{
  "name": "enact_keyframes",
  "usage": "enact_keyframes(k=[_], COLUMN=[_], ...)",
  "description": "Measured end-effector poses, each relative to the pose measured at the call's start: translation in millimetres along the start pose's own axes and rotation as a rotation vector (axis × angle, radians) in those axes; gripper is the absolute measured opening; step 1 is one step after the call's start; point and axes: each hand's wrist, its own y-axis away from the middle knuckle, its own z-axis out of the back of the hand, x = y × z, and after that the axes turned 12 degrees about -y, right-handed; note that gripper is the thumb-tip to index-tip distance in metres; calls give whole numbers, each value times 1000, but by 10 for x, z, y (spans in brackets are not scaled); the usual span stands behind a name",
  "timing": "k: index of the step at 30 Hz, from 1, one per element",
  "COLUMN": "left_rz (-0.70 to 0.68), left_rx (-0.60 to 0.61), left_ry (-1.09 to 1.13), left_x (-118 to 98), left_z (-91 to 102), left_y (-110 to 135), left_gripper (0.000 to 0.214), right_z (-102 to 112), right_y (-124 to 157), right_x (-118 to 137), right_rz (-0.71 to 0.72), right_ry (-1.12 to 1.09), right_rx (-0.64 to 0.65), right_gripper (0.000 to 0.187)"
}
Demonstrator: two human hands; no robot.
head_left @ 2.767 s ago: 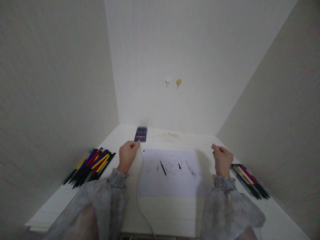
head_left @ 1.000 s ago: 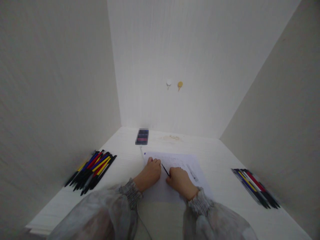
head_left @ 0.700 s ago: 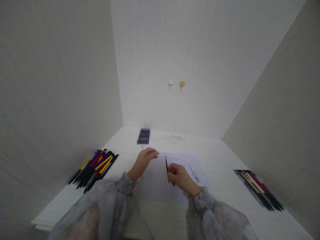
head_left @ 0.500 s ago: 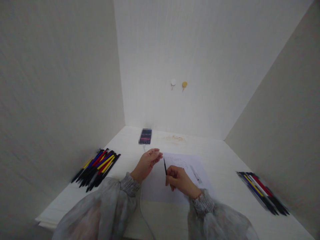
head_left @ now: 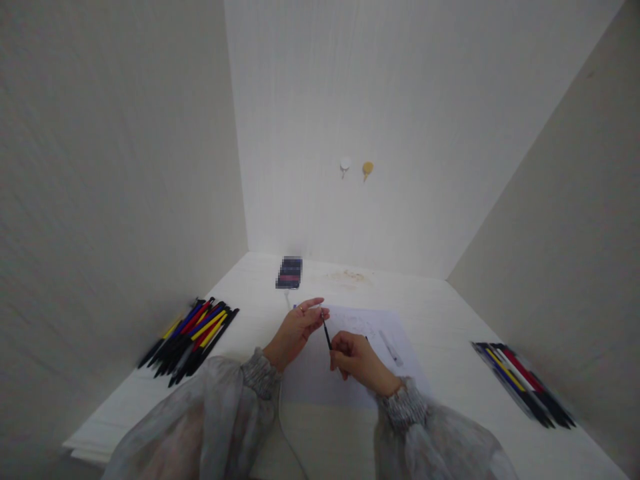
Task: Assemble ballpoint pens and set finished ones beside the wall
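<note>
A thin black pen slants up and to the left from my right hand, whose fingers are closed around its lower part. A short dark end of it shows behind the knuckles. My left hand wears a ring and is pinched near the pen's upper tip. Whatever small piece sits between its thumb and finger is too small to make out. Under both hands lies a white sheet of paper with faint grey printing. On the sheet, right of my right hand, rests a narrow clear strip or packet.
A pile of black pens with coloured parts lies on the left of the white table. More pens in a clear sleeve lie at the right. Farther back is a phone with a white cable. Two hooks hang on the back wall.
The pen's upper tip has come up against my left fingertips, where a small gap showed before. My left hand has shifted slightly right; my right hand stays nearly in place.
</note>
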Motion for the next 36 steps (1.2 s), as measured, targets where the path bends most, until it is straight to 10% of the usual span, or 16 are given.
enact_keyframes(k=[31,36], left_rz=[-93,-135], left_rx=[150,20], left_ry=[-173,-536], left_x=[-21,-92], left_z=[-71,0], left_y=[73,23], left_gripper=[30,33], right_z=[19,41], right_y=[-50,-39], right_x=[-12,39], right_rz=[119,150], right_ry=[39,22], right_rx=[-112,-179], right_gripper=[16,20])
